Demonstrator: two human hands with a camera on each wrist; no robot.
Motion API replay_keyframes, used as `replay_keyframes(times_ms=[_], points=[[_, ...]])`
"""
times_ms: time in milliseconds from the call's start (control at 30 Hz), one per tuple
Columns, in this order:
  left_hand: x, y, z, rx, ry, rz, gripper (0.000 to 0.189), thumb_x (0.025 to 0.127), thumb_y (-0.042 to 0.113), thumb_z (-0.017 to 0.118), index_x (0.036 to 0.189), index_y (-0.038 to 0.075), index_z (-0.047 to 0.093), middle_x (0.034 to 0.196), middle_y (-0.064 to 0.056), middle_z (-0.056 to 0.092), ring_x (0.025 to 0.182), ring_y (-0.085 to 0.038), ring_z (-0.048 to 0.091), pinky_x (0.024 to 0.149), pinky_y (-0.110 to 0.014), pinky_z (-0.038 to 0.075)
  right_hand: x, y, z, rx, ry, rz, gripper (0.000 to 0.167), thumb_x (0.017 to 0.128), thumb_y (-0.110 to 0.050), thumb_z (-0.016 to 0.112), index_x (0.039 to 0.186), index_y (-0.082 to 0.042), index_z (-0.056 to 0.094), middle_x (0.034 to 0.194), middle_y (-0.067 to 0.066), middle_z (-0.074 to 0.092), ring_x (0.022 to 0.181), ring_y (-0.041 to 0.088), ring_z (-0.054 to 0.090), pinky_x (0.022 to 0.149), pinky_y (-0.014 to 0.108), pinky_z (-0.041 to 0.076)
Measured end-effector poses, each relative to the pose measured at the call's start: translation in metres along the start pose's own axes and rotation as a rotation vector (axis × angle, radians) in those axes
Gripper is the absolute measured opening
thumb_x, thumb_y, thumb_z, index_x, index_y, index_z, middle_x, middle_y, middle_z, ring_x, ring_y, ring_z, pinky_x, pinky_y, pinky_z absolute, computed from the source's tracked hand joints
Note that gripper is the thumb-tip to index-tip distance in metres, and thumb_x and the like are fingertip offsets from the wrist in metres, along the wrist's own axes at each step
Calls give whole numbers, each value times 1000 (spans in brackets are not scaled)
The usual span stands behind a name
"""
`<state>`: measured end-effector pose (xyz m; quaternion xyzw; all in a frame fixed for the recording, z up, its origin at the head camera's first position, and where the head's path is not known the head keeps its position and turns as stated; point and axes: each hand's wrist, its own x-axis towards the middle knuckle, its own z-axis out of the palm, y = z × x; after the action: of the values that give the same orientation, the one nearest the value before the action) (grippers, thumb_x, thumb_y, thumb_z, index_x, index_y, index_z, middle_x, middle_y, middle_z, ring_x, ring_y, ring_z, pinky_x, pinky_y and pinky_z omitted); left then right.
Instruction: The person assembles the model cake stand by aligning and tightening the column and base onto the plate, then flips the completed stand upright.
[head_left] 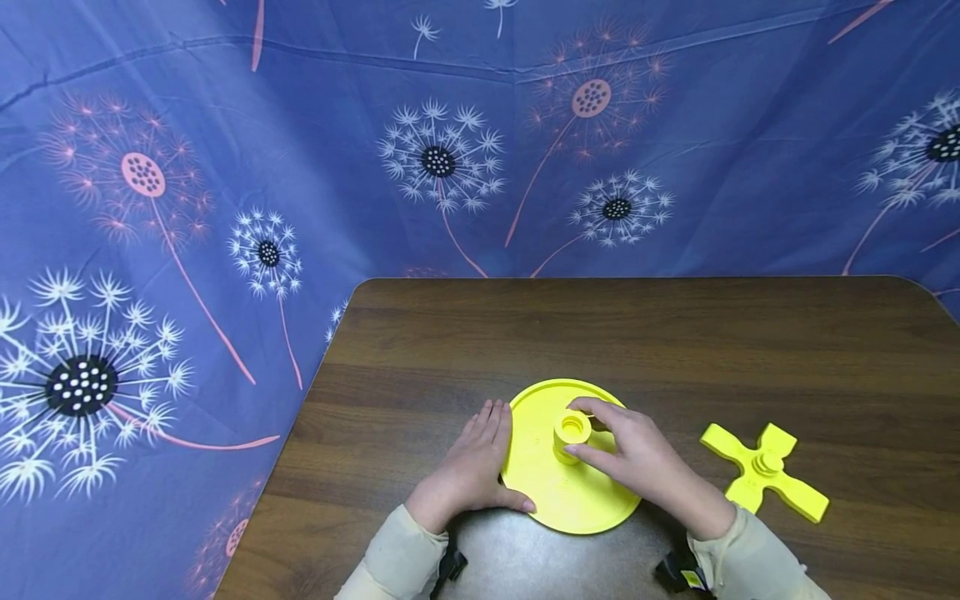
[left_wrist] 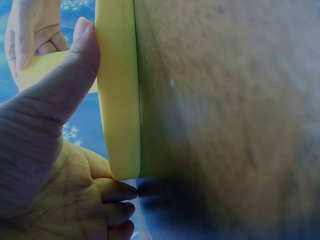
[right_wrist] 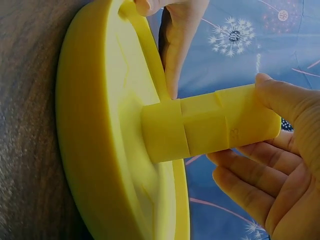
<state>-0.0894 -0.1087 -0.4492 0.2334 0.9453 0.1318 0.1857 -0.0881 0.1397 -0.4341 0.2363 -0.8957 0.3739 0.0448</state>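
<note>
A round yellow base (head_left: 562,508) with a raised rim lies on the table, and a yellow post (right_wrist: 205,125) stands upright at its middle. Seams divide the post into stacked sections, and its top end is hollow. My right hand (head_left: 641,454) pinches the upper section between thumb and fingers; in the right wrist view the thumb (right_wrist: 280,97) lies along one side, fingers opposite. My left hand (head_left: 476,458) rests against the base's left rim, fingers extended along the far side and thumb toward the front. In the left wrist view its thumb (left_wrist: 82,55) touches the rim.
To the right of the base lies a yellow four-armed cross (head_left: 795,492) with a small ridged peg at its centre. Everything sits on a dark wood-grain table (head_left: 660,325). A blue curtain (head_left: 337,167) printed with dandelions hangs behind and to the left.
</note>
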Motion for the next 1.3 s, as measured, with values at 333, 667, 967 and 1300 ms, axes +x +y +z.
replay_keyframes(times_ms=[333, 667, 967, 1300], points=[[0, 0, 0, -6, -4, -4, 133, 66, 68, 77, 155, -2, 7, 161, -20, 6, 149, -31, 3, 119, -44, 13, -1, -3, 4, -31, 61, 26, 46, 75, -30, 85, 112, -12, 63, 104, -3, 68, 88, 18, 69, 76, 39, 58], [0, 0, 0, 8, -1, -2, 133, 66, 68, 77, 155, -2, 7, 161, -21, 7, 148, -32, 3, 119, -43, 13, -3, -7, 10, -100, 144, 37, 50, 70, -31, 88, 109, -12, 62, 96, -3, 69, 82, 18, 70, 70, 36, 57], [1, 0, 0, 13, -8, -5, 133, 66, 68, 77, 155, -2, 7, 161, -20, 7, 149, -32, 3, 119, -43, 13, -4, -8, 10, -118, 154, 58, 53, 69, -34, 88, 109, -12, 60, 94, 0, 70, 80, 20, 70, 68, 38, 56], [0, 0, 0, 13, 4, 1, 133, 66, 68, 77, 154, -3, 8, 161, -21, 8, 148, -32, 4, 119, -44, 13, -4, 1, 0, 18, 0, -49, 56, 93, -28, 66, 143, -14, 46, 135, 2, 58, 123, 21, 55, 96, 47, 48]])
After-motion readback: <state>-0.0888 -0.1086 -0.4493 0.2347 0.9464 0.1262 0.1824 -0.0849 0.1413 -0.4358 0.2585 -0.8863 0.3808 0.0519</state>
